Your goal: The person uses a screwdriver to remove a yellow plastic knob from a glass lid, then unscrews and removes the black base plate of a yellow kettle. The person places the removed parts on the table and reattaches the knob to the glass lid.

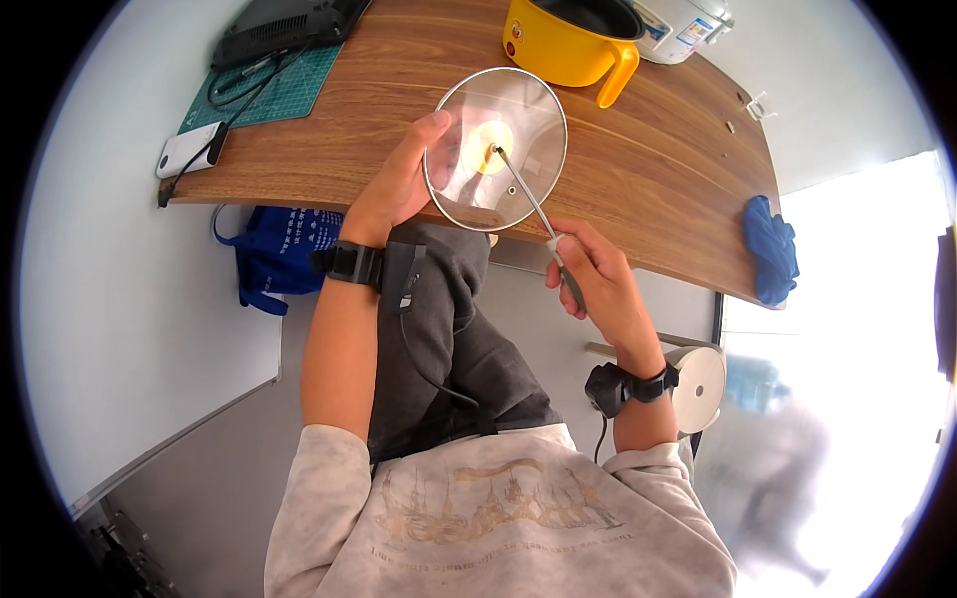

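My left hand (404,174) grips the round glass lid (533,105) by its left edge, the thumb on the near face and the other fingers behind the glass. The lid has a metal rim, a small vent hole and a yellow disc (478,159) at its centre. In my right hand (593,267) is a screwdriver (528,194) with a grey handle and a long metal shaft. Its tip meets the dark spot in the middle of the yellow disc. The fingers of my right hand are wrapped round the handle.
A yellow electric pot (558,45) with a side handle stands at the back of the wooden table (379,90), beside a white appliance (688,25). At the left lie a green cutting mat (289,95), a black device (284,35) and a white power bank (189,149). A blue cloth (770,249) hangs at the right edge.
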`<action>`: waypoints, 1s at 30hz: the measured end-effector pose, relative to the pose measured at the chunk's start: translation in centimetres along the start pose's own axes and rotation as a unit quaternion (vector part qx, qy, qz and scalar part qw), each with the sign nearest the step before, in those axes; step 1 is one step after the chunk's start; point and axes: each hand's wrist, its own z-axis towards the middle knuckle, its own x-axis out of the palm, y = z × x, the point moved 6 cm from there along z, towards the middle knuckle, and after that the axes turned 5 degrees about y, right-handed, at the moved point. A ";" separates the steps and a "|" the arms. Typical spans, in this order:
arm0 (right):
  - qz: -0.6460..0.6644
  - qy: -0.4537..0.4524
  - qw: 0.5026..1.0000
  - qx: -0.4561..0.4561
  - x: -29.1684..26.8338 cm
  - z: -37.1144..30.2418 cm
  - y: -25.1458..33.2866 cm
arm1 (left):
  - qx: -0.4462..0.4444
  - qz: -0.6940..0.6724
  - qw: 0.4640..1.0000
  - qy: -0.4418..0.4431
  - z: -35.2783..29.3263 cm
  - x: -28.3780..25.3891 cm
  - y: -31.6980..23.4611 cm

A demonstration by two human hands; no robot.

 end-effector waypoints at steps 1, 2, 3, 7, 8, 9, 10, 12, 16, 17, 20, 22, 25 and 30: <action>0.002 0.001 1.000 0.006 0.1 0.0 0.1 | 0.000 0.001 1.000 0.003 0.0 0.1 -0.1; 0.005 0.003 1.000 0.012 0.2 0.0 0.1 | 0.000 0.003 1.000 0.005 0.0 0.2 -0.1; 0.027 0.022 0.999 0.013 0.5 0.0 0.1 | 0.000 0.004 1.000 0.003 -0.1 0.2 -0.1; 0.133 0.092 0.986 0.032 2.1 -0.4 0.3 | 0.005 0.007 1.000 0.010 -0.1 0.1 -0.1; 0.163 0.108 0.980 0.040 2.6 -0.5 0.3 | 0.008 0.008 1.000 0.015 -0.1 0.1 -0.1; 0.195 0.116 0.973 0.048 3.0 -0.5 0.3 | 0.013 0.014 0.999 0.026 -0.1 0.2 -0.2; 0.227 0.123 0.964 0.057 3.4 -0.5 0.2 | 0.019 0.020 0.999 0.038 -0.1 0.3 -0.4; 0.273 0.133 0.950 0.070 3.9 -0.5 0.3 | 0.023 0.029 0.998 0.057 -0.2 0.4 -0.6; 0.315 0.148 0.935 0.066 4.0 -0.6 1.1 | 0.023 0.024 0.997 0.071 -0.3 0.3 -0.7; 0.322 0.153 0.932 0.060 3.9 -0.5 1.2 | 0.024 0.019 0.997 0.070 -0.3 0.2 -0.6; 0.294 0.156 0.942 0.032 3.1 -0.1 1.1 | 0.014 -0.004 1.000 0.028 -0.4 0.3 -0.5; 0.240 0.123 0.962 0.033 1.9 0.1 0.9 | 0.020 0.004 1.000 0.018 -0.4 0.5 -0.7; 0.152 0.095 0.983 0.029 0.5 0.3 1.3 | 0.026 0.008 0.999 0.025 -0.2 0.1 -0.5; -0.109 0.037 0.993 -0.001 -1.6 1.1 2.8 | 0.019 0.003 1.000 0.022 -0.1 0.1 -0.5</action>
